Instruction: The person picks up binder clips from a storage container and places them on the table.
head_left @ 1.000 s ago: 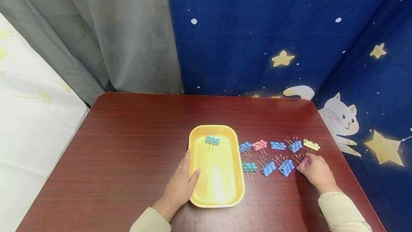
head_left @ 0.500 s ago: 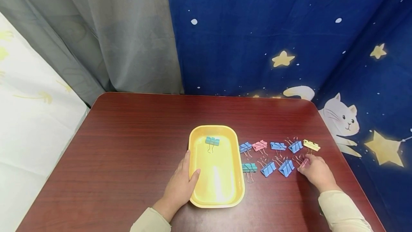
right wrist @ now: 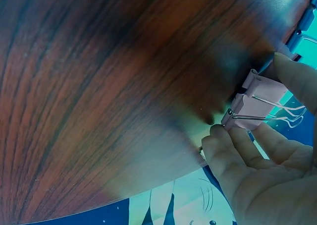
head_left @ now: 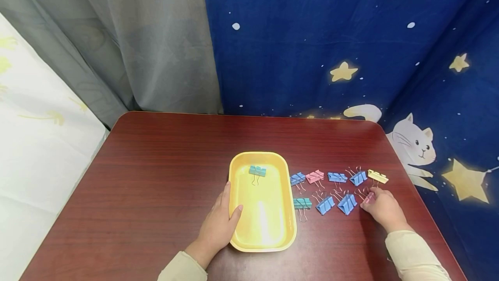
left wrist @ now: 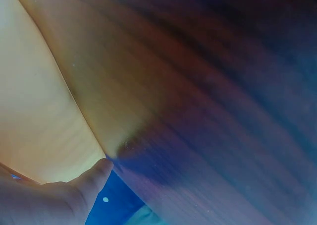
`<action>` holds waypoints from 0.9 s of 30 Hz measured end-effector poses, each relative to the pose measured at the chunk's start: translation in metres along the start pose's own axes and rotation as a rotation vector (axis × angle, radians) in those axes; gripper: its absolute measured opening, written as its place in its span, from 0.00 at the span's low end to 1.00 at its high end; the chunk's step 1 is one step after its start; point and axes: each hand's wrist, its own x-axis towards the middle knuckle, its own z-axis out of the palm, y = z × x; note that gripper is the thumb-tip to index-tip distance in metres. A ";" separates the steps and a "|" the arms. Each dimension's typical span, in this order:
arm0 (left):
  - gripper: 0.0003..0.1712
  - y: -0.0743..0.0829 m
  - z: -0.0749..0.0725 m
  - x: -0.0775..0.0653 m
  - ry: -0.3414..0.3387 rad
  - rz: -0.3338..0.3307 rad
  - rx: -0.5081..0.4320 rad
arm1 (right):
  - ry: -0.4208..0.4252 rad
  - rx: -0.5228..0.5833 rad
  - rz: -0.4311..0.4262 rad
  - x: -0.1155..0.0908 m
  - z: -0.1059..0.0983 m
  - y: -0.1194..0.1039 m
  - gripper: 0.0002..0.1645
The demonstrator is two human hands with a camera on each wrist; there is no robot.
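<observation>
My left hand (head_left: 217, 224) holds the left side of a yellow tray (head_left: 249, 224), thumb over the rim and fingers along the outer wall. Inside the tray, near its far end, lies a teal binder clip (head_left: 257, 171). At the right, my right hand (head_left: 383, 209) pinches a pink binder clip (right wrist: 260, 103) between thumb and fingers, low over the table; its wire handles point left in the head view. In the right wrist view the thumb is on one end of the clip and the fingertips are at the other. Part of the clip is hidden by the hand in the head view.
Two rows of binder clips lie between tray and right hand: several blue ones (head_left: 347, 204), another pink clip (head_left: 315, 176), a teal clip (head_left: 302, 203) by the tray's right wall, and a yellow clip (head_left: 377, 176) just beyond the right hand. The dark red table (head_left: 156, 185) ends at curtains.
Almost nothing differs; both hands, the tray and the clips stay in place, with only a slight shift of the head view.
</observation>
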 end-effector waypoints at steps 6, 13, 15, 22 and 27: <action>0.41 0.000 0.000 0.000 -0.001 -0.004 0.000 | 0.003 0.004 0.000 0.000 0.001 0.000 0.40; 0.41 0.000 0.000 0.000 0.003 0.004 -0.003 | 0.007 0.011 0.016 -0.002 0.002 -0.001 0.42; 0.41 0.000 0.000 0.000 0.004 0.006 -0.001 | 0.005 0.022 0.024 -0.003 0.002 -0.002 0.43; 0.41 0.000 0.000 0.000 0.005 0.009 0.002 | 0.046 0.045 0.018 -0.007 0.001 -0.005 0.45; 0.41 0.000 0.000 0.000 -0.002 0.004 0.005 | 0.073 0.064 0.009 -0.009 -0.001 -0.009 0.47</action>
